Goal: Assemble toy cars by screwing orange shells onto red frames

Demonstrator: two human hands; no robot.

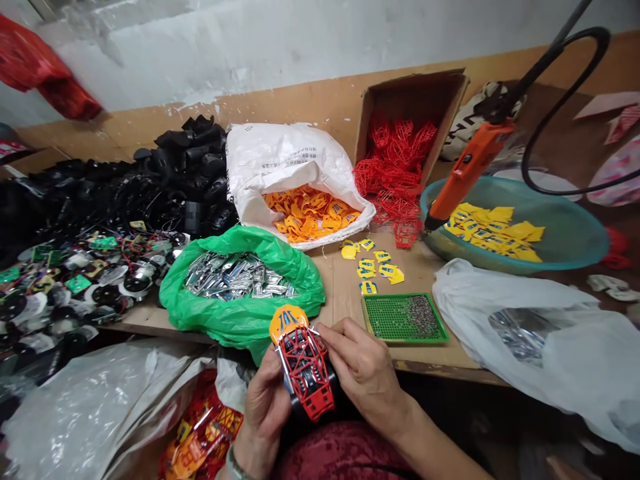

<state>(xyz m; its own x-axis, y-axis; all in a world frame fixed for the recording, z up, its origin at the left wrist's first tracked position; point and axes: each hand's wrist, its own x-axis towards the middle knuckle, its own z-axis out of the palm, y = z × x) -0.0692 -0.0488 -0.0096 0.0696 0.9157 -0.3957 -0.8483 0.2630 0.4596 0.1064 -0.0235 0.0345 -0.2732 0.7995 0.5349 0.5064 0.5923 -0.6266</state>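
Note:
My left hand (266, 393) is closed around the left side of a toy car body (306, 367), which has a red lattice frame over a black base and an orange-yellow front piece (289, 323) with blue lettering. At the car's upper right edge, my right hand (363, 373) pinches with thumb and forefinger near a small silver strip (313, 331). Its fingertips partly hide that strip. Just beyond the car lies a green bag (240, 327) full of silver strips (240, 275). A green tray (405, 339) of small screws (424, 317) is to the right.
An orange electric screwdriver (467, 170) hangs over a teal basin (565, 267) of yellow pieces. Behind are a white sack (295, 147) of orange parts and a carton (413, 90) with red frames (393, 167). Black parts (185, 160) pile up left; a white bag (505, 287) lies right.

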